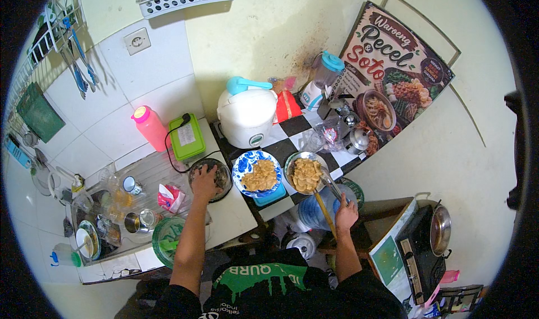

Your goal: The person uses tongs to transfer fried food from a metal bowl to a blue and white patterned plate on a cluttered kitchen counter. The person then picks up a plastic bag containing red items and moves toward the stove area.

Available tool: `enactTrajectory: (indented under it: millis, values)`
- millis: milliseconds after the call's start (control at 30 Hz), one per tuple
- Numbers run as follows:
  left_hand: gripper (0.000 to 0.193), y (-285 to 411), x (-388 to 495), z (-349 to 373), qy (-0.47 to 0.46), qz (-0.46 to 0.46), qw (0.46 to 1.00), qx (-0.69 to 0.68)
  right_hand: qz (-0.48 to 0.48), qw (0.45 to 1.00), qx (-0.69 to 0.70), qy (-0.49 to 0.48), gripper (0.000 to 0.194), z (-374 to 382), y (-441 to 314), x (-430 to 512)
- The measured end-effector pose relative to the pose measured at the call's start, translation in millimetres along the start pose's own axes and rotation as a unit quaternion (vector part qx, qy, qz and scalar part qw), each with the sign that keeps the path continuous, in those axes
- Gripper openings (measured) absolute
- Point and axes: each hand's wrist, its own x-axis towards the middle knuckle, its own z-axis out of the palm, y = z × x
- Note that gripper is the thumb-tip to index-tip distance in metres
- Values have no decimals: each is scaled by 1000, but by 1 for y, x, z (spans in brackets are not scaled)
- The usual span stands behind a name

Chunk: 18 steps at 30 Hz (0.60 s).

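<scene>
My left hand (205, 182) reaches over a dark round dish (222, 173), perhaps a stone mortar, its fingers spread and touching the inside. My right hand (346, 213) grips metal tongs (332, 186), whose tips reach the rim of a metal bowl or strainer. In that metal bowl (290, 180) is a heap of light brown sliced food (306, 173). A wooden handle (323, 209) runs from it towards me, passing close to my right hand. Between my hands, a blue-and-white patterned plate (241, 163) carries similar food (260, 175). It overlaps a light blue box (269, 196).
A white rice cooker (246, 117) stands behind the plate. Left are a green box (187, 138), a pink bottle (151, 127), glasses (149, 218) and a green basket (162, 239). A blender (322, 81) stands back right; a stove (414, 243) with a pan (441, 230) sits right.
</scene>
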Motion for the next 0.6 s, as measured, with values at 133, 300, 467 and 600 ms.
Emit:
enactTrajectory:
  millis: [133,300,467,600]
  values:
    - [112,-7,5,10,7,15,1000,14,36,996,39,-77,58,-7,-14,5]
    - [108,-5,2,7,3,9,1000,14,151,941,94,-289,60,-25,-29,21]
    - [102,2,-2,-5,-11,-6,1000,4,218,880,272,-324,86,-19,-29,35]
    - [103,2,-1,-7,-16,-3,1000,11,213,879,309,-294,84,3,-30,32]
